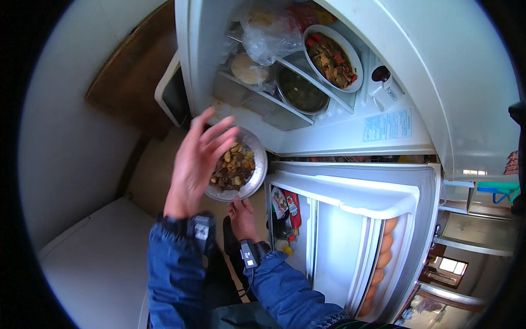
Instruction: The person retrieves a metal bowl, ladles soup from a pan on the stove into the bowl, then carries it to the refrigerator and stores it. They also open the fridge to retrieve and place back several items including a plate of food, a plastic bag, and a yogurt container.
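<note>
A round metal plate [259,164] of cooked food in brown chunks, some yellowish, is in front of me, just outside the fridge opening. My right hand [243,220] pinches its near rim between thumb and fingers. Over the plate's left side hovers my left hand [201,158], slightly blurred, its fingers spread and nothing in them; it hides part of the food. In the open fridge, a white oval dish [356,80] of stew with red pieces rests on the upper glass shelf. Below that shelf sits a metal bowl [304,92] of dark greenish liquid.
Plastic-bagged food [271,37] and pale round flatbread [248,69] share the fridge shelves. The fridge door [337,234] stands open on my right, with eggs [384,255] and a red bottle [293,209] in its racks. A white surface [98,263] is at lower left; a brown wooden board [131,74] leans beyond.
</note>
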{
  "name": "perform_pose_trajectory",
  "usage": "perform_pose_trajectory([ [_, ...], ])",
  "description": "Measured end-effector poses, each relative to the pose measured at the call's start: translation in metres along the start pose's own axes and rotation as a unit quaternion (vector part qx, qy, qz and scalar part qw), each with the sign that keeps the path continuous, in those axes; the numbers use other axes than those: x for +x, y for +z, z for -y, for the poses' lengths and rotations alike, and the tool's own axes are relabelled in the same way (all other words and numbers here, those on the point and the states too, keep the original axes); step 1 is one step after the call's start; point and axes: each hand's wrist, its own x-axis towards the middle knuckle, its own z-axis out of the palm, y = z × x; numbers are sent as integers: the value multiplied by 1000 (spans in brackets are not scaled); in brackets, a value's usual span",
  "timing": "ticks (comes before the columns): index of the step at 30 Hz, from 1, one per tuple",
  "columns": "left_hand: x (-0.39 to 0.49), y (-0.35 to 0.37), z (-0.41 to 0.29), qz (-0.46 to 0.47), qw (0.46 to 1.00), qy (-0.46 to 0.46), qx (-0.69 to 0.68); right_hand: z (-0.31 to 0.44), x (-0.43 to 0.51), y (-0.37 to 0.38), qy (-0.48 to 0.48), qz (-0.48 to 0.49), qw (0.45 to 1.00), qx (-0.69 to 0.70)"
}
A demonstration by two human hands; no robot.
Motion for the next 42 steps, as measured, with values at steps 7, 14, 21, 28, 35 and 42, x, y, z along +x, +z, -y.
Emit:
perform_pose_trajectory([
  [7,-114,-82,16,-229,962,18,-147,60,-20,45,-54,12,995,80],
  [14,-169,-83,43,-230,961,-37,-149,121,35,108,-148,12,976,162],
  [21,-169,-75,37,-213,972,-40,-95,195,130,148,-157,-36,964,210],
  [28,-172,-88,47,-217,965,-59,-134,222,155,142,-173,-71,968,164],
  [35,-173,-93,47,-208,969,-46,-129,221,155,125,-180,-130,973,-55],
  [42,-178,-94,46,-208,968,-33,-135,197,99,191,-214,4,969,-127],
])
